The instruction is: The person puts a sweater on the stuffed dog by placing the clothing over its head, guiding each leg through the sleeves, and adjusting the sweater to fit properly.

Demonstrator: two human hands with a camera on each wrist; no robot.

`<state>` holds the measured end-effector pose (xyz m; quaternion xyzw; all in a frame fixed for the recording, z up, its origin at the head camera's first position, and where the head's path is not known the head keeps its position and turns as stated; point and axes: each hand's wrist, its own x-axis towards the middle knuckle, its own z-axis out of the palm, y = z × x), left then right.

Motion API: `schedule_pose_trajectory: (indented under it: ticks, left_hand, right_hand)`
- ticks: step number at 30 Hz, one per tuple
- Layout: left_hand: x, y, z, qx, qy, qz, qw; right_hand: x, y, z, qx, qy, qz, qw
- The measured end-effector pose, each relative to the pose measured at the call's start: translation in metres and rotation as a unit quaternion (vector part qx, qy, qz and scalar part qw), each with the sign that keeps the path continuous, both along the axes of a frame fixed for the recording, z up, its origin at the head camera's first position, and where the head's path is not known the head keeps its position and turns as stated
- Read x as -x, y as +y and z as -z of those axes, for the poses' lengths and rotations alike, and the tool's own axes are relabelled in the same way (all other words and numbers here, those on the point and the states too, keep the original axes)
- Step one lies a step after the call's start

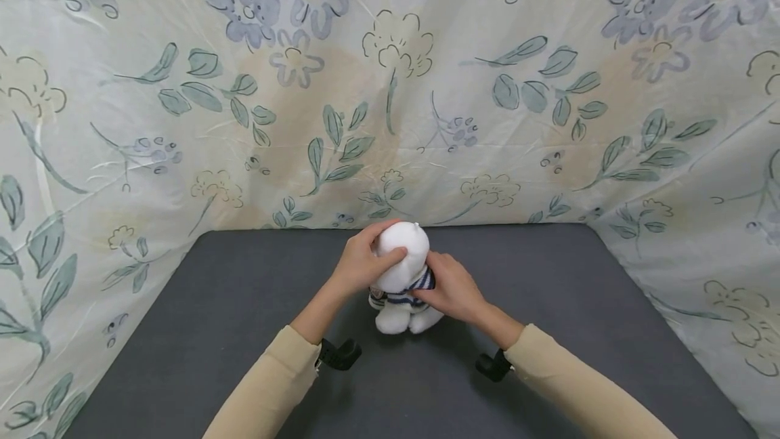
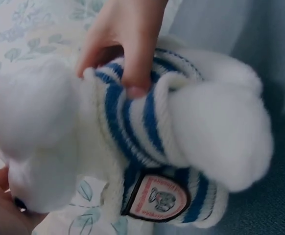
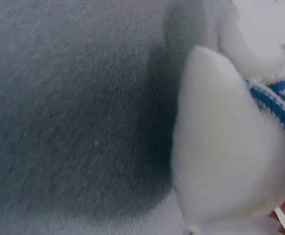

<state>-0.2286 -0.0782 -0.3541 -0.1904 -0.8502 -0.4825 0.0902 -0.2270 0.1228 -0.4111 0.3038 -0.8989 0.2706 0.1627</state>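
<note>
Flowered cloth (image 1: pixel 390 87) backs the grey table (image 1: pixel 548 276); both hands, left hand (image 1: pixel 359 264) and right hand (image 1: pixel 449 290), grip the plush bear (image 1: pixel 402 276)

A dark grey table (image 1: pixel 548 276) stands enclosed by pale floral cloth (image 1: pixel 183 120) hung behind and on both sides.

A: We see a white plush bear (image 1: pixel 402 276) in a blue-striped sweater, upright on the dark grey counter (image 1: pixel 548 276).

B: We note the left hand (image 1: pixel 359 263) curled around its head, and the right hand (image 1: pixel 451 293) gripping the sweater at its neck. Floral fabric (image 1: pixel 390 87) rises behind and on both sides of the counter.
</note>
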Motion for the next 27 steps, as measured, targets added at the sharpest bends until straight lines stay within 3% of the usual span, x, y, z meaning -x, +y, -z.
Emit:
schedule_pose_trajectory:
  ticks: [6,13,23,27]
  left_hand:
    - [0.004,-0.001,0.000,-0.019,0.021,-0.022,0.9993]
    - [0.006,-0.008,0.008,-0.007,0.022,-0.036,0.9991]
    - [0.012,-0.008,0.021,0.022,0.023,-0.032,0.9990]
    - [0.012,-0.007,0.022,0.037,0.022,-0.032,0.9986]
  right_hand:
    - [0.008,-0.010,0.001,-0.009,0.033,0.049,0.998]
    - [0.014,-0.013,0.008,-0.041,0.059,0.067,0.995]
    - [0.014,-0.012,0.015,-0.059,0.026,0.056,0.996]
    - [0.012,-0.008,0.010,-0.028,-0.036,0.014,0.999]
